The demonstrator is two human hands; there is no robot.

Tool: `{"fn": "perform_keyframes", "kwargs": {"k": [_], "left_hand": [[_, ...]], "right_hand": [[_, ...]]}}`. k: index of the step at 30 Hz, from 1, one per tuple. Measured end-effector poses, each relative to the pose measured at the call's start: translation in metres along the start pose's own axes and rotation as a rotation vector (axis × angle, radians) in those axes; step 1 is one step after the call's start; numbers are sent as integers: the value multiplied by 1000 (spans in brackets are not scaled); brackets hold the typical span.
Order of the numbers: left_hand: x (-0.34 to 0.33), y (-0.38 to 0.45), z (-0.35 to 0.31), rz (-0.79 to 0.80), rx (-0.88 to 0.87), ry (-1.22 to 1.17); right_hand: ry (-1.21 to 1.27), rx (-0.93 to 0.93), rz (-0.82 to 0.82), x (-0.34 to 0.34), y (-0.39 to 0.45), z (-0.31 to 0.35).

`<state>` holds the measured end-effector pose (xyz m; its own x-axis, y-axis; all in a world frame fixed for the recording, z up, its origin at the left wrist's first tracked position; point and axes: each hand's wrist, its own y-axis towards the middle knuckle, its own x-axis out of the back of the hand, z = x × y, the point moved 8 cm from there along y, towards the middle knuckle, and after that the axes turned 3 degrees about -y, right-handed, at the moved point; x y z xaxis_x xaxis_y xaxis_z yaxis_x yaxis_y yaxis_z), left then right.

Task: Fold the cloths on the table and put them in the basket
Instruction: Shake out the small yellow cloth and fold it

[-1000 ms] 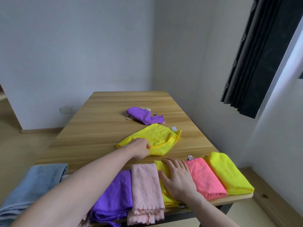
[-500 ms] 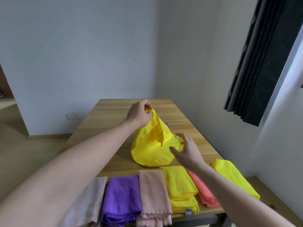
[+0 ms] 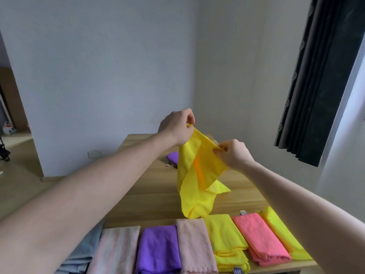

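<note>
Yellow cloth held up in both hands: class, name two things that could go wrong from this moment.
1. The yellow cloth hangs bunched from the left hand and right hand, so it may fold crooked.
2. Its lower end dangles just behind the folded cloths at the table edge and might brush them out of line.

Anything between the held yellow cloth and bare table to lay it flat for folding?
No. Both hands, left hand and right hand, pinch the yellow cloth over bare table; the folded row lies nearer, the purple cloth behind.
</note>
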<state>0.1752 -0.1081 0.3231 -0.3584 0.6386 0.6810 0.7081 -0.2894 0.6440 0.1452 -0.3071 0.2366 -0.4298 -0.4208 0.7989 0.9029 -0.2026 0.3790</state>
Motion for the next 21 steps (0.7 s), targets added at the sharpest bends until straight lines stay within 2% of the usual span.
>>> {"fn": "perform_keyframes", "kwargs": {"k": [4, 6, 14, 21], "left_hand": [[8, -6, 11, 66, -76, 284], [8, -7, 20, 97, -47, 348], [23, -8, 69, 121, 250, 311], [39, 10, 100, 37, 337, 105]], "right_hand": [[22, 36, -67, 27, 11, 11], [18, 61, -87, 39, 18, 20], [-103, 134, -161, 76, 36, 51], [-280, 89, -118, 83, 51, 48]]}}
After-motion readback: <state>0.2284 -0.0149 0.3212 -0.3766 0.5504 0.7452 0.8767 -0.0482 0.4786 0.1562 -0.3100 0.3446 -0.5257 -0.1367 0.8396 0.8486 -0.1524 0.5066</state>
